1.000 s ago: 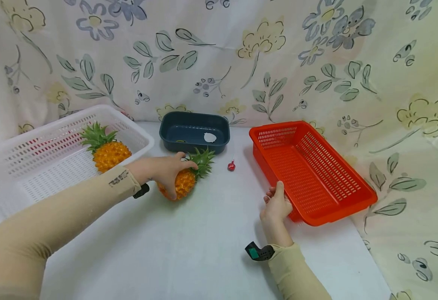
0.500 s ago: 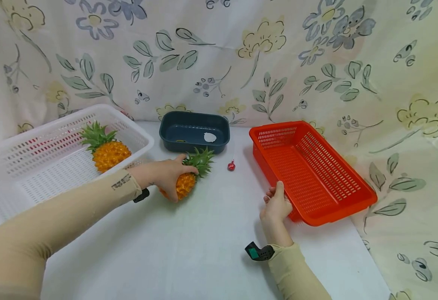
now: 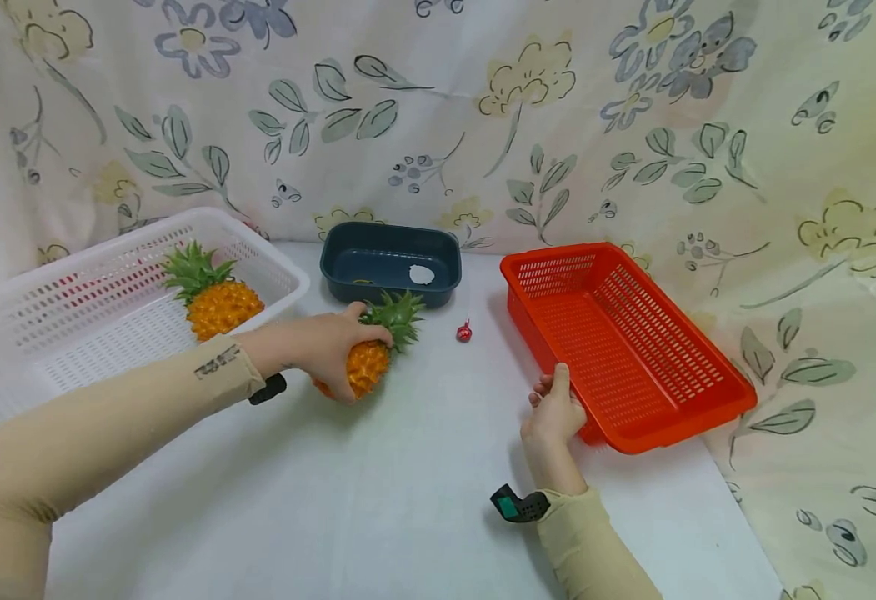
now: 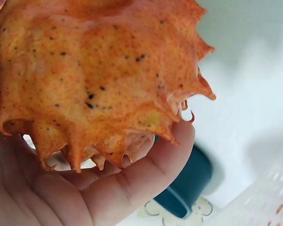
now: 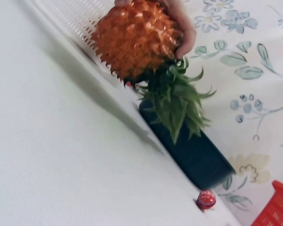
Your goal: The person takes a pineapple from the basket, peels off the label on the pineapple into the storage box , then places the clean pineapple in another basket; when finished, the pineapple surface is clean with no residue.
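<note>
My left hand (image 3: pixel 325 346) grips an orange spiky pineapple (image 3: pixel 367 368) with green leaves, near the front of the dark blue tub (image 3: pixel 390 294). In the left wrist view a finger curls along the underside of the pineapple (image 4: pixel 104 70). The right wrist view shows its leafy crown (image 5: pixel 174 103) pointing down past the tub, with a shadow on the table apart from the fruit. My right hand (image 3: pixel 553 421) is beside the red basket (image 3: pixel 633 358), thumb up and fingers loosely curled with nothing in them. Whether it touches the basket wall, I cannot tell.
A white basket (image 3: pixel 70 379) at the left holds another pineapple (image 3: pixel 223 310). Between tub and red basket lies a small red ball-shaped item (image 3: pixel 464 332). Something white (image 3: pixel 421 274) shows inside the tub. A floral curtain (image 3: pixel 438 125) hangs behind the white table (image 3: pixel 407 500).
My left hand has shifted slightly left, with the pineapple in its grip. The right hand and the red basket stay almost where they were.
</note>
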`<state>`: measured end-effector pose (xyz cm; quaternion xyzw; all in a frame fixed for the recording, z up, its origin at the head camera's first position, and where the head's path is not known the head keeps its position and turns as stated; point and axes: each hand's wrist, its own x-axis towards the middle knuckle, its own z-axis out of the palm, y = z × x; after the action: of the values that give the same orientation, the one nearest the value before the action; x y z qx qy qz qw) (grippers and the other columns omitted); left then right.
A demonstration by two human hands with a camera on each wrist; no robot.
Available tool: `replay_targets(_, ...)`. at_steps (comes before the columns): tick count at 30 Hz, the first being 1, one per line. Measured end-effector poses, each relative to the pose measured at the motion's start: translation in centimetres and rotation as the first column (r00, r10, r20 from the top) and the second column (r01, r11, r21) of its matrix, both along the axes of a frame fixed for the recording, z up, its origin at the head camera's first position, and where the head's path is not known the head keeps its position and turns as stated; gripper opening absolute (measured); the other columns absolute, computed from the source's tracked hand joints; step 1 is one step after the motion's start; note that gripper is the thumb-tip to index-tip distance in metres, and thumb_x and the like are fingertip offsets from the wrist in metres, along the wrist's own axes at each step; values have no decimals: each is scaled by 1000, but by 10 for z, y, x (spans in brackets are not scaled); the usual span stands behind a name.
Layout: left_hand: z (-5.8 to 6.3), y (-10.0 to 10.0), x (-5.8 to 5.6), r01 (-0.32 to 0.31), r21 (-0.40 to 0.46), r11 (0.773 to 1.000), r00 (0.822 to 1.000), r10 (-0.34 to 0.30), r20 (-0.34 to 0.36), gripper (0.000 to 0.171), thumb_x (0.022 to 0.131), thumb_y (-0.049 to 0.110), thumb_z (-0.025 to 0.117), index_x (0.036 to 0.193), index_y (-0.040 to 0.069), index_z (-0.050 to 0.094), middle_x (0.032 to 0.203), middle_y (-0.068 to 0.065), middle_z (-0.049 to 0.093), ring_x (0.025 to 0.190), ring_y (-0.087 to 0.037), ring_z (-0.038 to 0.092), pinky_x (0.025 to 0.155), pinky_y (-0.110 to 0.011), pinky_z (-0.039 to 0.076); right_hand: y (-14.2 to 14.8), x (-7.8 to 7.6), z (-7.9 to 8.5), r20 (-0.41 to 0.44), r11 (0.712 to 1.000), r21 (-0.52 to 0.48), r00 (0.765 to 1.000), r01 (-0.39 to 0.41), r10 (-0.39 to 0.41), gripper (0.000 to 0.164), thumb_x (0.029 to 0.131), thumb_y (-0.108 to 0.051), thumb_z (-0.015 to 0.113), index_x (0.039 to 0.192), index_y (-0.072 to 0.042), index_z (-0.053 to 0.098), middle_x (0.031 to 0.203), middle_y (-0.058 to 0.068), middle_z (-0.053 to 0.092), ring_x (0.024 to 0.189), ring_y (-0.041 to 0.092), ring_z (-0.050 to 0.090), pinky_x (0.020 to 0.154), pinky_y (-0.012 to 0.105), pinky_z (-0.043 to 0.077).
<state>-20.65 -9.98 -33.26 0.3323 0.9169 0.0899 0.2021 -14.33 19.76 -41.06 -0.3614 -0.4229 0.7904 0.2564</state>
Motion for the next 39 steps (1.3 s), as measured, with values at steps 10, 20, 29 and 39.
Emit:
replay_targets(10, 49, -27, 13, -40, 132, 990, 999, 39, 11, 86, 49, 56, 75, 123, 36, 35, 116, -11, 27, 85, -21, 48, 64, -28, 45, 0, 0, 0, 12, 1000, -16, 1000, 4, -4, 43, 68, -47, 65, 83, -8, 60, 80, 8, 57, 59, 14, 47, 53, 20, 44)
replay_targets(20, 95, -66, 16, -252, 186, 950, 959, 271, -82, 90, 51, 58, 73, 126, 35, 31, 121, -14, 26, 86, -27, 48, 63, -33, 45, 1, 0, -1, 1, 1000, -6, 1000, -6, 6, 49, 62, -51, 66, 84, -8, 59, 82, 8, 56, 60, 13, 47, 54, 20, 45)
replay_targets(29, 107, -120, 12, -443, 149, 884, 873, 463, -154, 101, 55, 62, 68, 135, 20, 21, 115, -31, 26, 90, -40, 39, 56, -42, 42, 1, -1, -2, -1, 1000, 2, 1000, -9, 9, 43, 67, -48, 65, 83, -8, 59, 77, 5, 55, 61, 13, 47, 53, 20, 44)
replay_targets(39, 76, -179, 9, -598, 106, 795, 783, 607, -133, 104, 60, 66, 61, 133, 6, 17, 100, -37, 30, 75, -41, 39, 43, -38, 41, 1, -2, -4, -17, 1000, -10, 1000, 9, -10, 40, 70, -44, 65, 84, -7, 59, 76, 5, 56, 61, 14, 48, 54, 20, 45)
